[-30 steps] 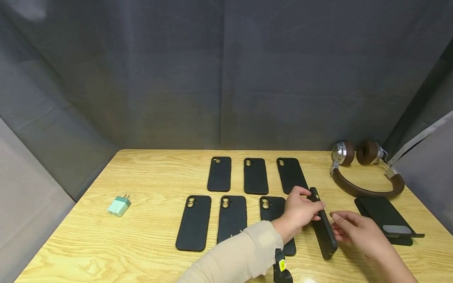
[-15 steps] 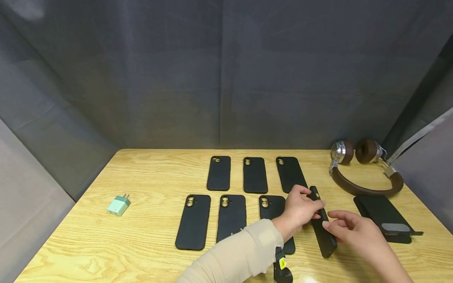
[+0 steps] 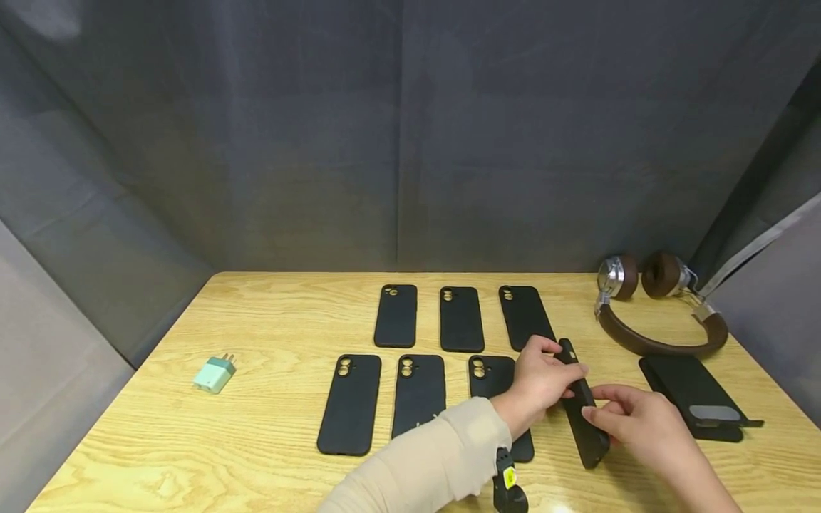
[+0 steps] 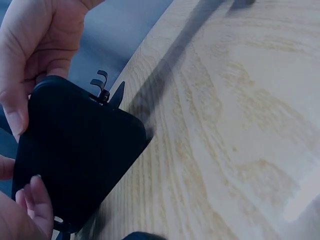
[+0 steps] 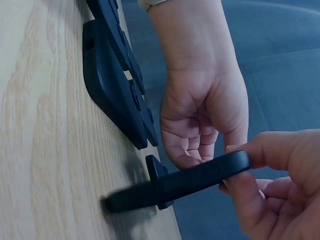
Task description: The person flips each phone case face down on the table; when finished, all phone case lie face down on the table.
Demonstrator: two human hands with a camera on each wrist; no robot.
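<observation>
A black phone case (image 3: 585, 429) is held tilted up on its edge at the right of the laid-out cases. My left hand (image 3: 537, 376) pinches it near its far end, thumb on the near side. My right hand (image 3: 644, 424) grips its right edge lower down, between thumb and fingers. In the left wrist view the flat face of the case (image 4: 80, 150) shows, with fingers of both hands along its left side. From the right wrist, the case (image 5: 185, 182) appears edge-on, its lower end close over the table.
Black phone cases (image 3: 349, 406) lie in two rows of three left of the hands. Brown headphones (image 3: 661, 342) stand at the back right, above a black flat item (image 3: 695, 392) with a grey oval. A green plug adapter (image 3: 215, 374) lies at left.
My right hand has moved left from beside the phone case and taken hold of its right edge. The left hand keeps its pinch, and the case has hardly moved.
</observation>
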